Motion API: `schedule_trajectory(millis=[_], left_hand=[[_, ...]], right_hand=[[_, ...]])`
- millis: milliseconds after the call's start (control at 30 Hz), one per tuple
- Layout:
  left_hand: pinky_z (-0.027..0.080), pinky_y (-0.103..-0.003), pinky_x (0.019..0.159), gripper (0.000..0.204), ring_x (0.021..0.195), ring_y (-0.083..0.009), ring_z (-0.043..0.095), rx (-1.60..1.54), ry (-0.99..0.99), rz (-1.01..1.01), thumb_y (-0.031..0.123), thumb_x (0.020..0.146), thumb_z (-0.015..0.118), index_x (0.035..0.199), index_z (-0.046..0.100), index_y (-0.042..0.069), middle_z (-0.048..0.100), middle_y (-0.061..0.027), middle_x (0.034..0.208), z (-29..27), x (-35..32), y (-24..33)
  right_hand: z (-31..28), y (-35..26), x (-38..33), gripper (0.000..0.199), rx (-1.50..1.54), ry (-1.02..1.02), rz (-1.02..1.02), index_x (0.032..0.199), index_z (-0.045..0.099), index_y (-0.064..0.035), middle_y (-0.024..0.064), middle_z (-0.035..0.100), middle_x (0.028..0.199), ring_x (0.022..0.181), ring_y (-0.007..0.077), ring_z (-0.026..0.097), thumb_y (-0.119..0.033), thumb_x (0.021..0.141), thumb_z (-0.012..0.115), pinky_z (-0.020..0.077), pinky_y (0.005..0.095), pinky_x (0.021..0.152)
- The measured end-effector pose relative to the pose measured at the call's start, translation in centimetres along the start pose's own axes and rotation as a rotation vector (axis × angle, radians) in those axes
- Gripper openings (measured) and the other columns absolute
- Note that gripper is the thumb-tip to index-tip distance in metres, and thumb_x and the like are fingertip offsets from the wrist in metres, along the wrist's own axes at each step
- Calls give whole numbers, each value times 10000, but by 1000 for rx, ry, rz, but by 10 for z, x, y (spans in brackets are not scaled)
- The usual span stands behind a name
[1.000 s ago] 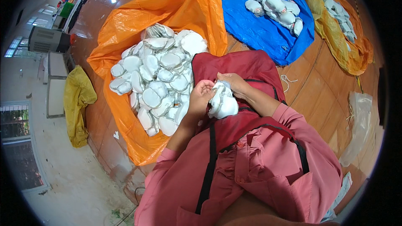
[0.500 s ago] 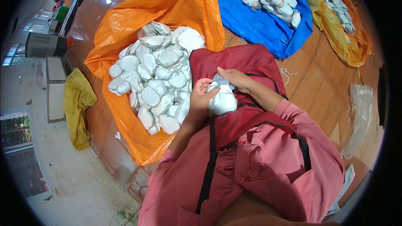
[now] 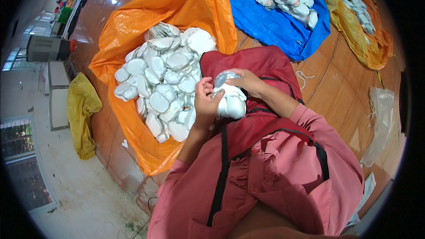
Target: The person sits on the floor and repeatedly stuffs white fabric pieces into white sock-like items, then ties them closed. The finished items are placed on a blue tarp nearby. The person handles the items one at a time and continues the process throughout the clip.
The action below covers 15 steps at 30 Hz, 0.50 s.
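- while the person sits in a pink top with a dark red apron (image 3: 261,128) over the lap, both hands meet above it.
- left hand (image 3: 206,102) curls its fingers against the near side of a white bundle (image 3: 231,104) of pale padded pieces, gripping it.
- right hand (image 3: 248,82) closes over the bundle's top, thumb and fingers pinching a grey-white piece (image 3: 221,79) on it.
- just beyond, an orange bag (image 3: 177,17) lies open, its middle heaped with white pieces (image 3: 164,79).
- farther, a blue sheet (image 3: 265,22) carries a small cluster near its far edge.
- a yellow-orange sheet (image 3: 363,35) holds a few more.
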<state>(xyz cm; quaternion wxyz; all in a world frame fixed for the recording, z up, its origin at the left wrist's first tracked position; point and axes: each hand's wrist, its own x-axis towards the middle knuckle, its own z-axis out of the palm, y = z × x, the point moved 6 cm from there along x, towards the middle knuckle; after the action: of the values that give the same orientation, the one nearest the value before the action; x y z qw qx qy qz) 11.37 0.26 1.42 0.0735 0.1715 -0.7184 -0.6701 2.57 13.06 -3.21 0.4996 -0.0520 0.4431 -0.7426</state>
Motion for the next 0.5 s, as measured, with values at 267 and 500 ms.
schedule_trajectory(millis=[267,500], left_hand=[[375,-327,1050,909,1275,-228,446,129,-361,-249,90,755,789,1487,256,5,423,-145,1420,4,13,37],[399,-326,1027,851,1238,-231,472,-52,-375,-342,25,734,772,1455,320,29,464,-129,1365,9,16,29]], right_hand=[[41,-53,-6,564,-653,-48,-339,1346,514,-40,91,556,1312,1211,182,512,29,808,671,398,314,1045],[36,-52,-16,636,-825,18,-463,1387,467,-56,116,562,1282,1171,188,535,21,796,689,432,312,993]])
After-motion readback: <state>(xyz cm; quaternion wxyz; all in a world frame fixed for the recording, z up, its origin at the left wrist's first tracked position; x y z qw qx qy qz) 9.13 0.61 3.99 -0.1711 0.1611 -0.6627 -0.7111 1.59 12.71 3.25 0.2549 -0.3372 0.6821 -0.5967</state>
